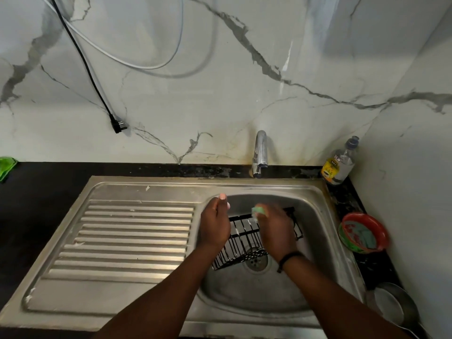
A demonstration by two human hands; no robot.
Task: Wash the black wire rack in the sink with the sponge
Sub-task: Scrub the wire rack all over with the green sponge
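Both arms reach forward from 6 o'clock, bare to the wrists. The left hand (214, 222) sits at about 11 o'clock, fingers curled, thumb up. The right hand (274, 230) is beside it toward 1 o'clock, fingers bent and blurry, a dark band on its wrist.
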